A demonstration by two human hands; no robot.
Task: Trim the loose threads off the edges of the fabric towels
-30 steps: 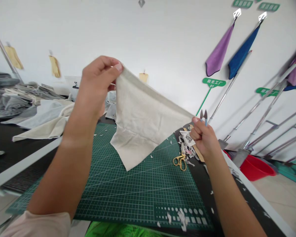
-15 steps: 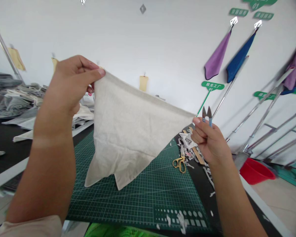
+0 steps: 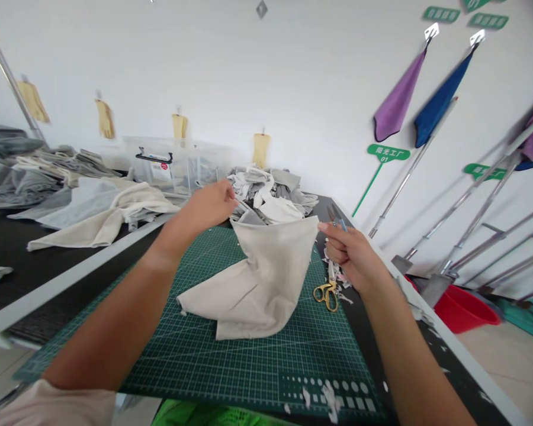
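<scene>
A cream cloth [image 3: 270, 266] hangs between my two hands, its lower part folded and resting on the green cutting mat [image 3: 195, 367]. My left hand [image 3: 211, 204] is closed at the cloth's upper left corner; its fingertips are partly hidden. My right hand [image 3: 353, 251] pinches the upper right corner between thumb and finger. That same hand also holds a pair of blue-handled thread snips [image 3: 337, 218], blades pointing up and away. Gold-handled scissors [image 3: 326, 294] lie at the mat's right edge, just below my right hand.
Piled cloths [image 3: 102, 207] lie on the left table. Behind the mat are a heap of grey and white scraps [image 3: 273, 192] and a clear plastic box [image 3: 160, 168]. White trimmings [image 3: 331, 399] dot the mat's front. A red bucket [image 3: 464, 310] stands on the floor at right.
Both hands have lowered and come closer together, the left moving right and away from me. The cloth, stretched in the air before, now sags and folds onto the mat. The snips have tilted.
</scene>
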